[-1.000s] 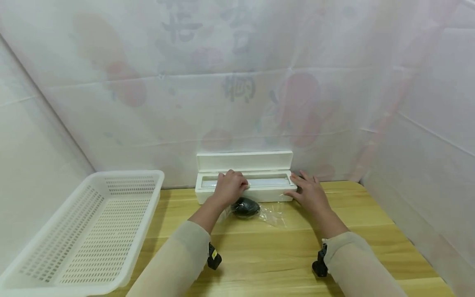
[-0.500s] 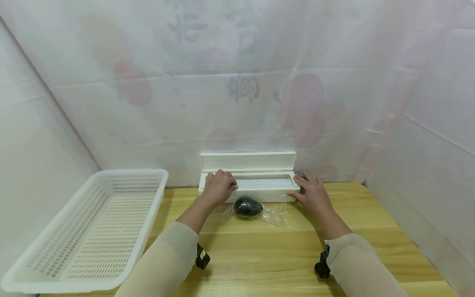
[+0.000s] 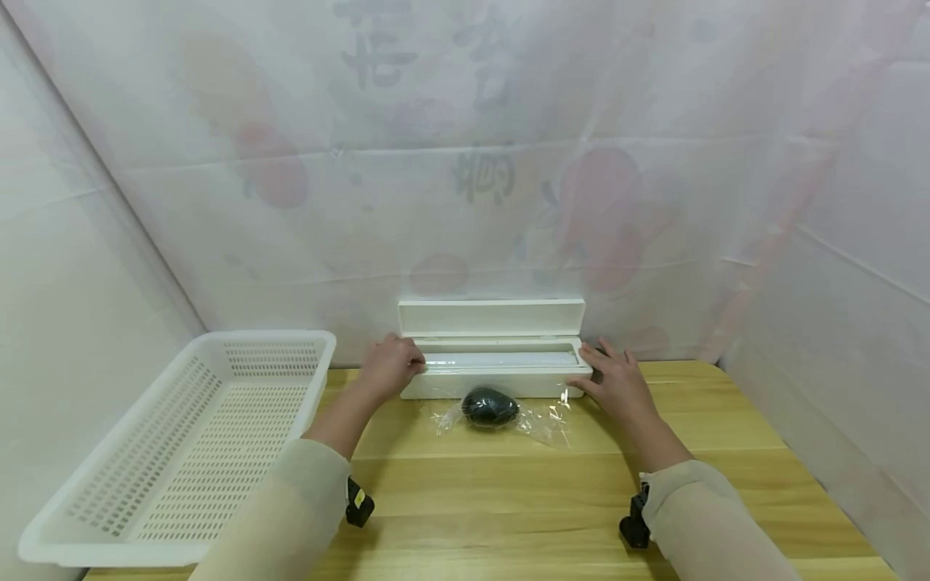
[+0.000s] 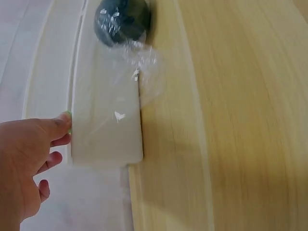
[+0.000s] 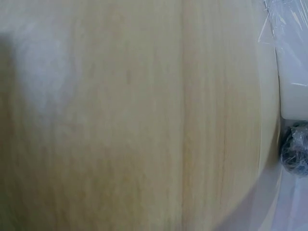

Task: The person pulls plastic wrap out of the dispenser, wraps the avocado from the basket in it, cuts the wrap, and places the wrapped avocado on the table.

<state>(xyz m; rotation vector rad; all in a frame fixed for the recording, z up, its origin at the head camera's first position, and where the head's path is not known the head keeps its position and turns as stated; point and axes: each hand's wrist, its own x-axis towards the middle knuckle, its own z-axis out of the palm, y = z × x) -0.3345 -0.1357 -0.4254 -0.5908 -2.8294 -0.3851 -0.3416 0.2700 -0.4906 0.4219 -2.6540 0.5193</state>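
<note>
A white cling film dispenser (image 3: 443, 389) stands by the back cloth with its lid (image 3: 492, 318) raised. Inside it lies a roll of film (image 3: 501, 360). At its left end my left hand (image 3: 387, 373) pinches a small green-edged slide cutter (image 4: 70, 121), mostly covered by the fingertips. My right hand (image 3: 619, 389) holds the right end, thumb against the front and forefinger on top. Just in front lies a dark green, avocado-like fruit (image 3: 491, 407) on clear film, loose film (image 3: 541, 421) spreading to either side. The right wrist view does not show my right hand.
A white perforated basket (image 3: 320, 379) stands on the left of the wooden table (image 3: 479, 516). Behind the dispenser's right end sits a dark round thing wrapped in film (image 5: 294, 150), partly hidden. Cloth walls (image 3: 349, 242) enclose the back and sides.
My left hand has slid left along the dispenser's front edge, from near its middle to its left end. My right hand has stayed at the right end.
</note>
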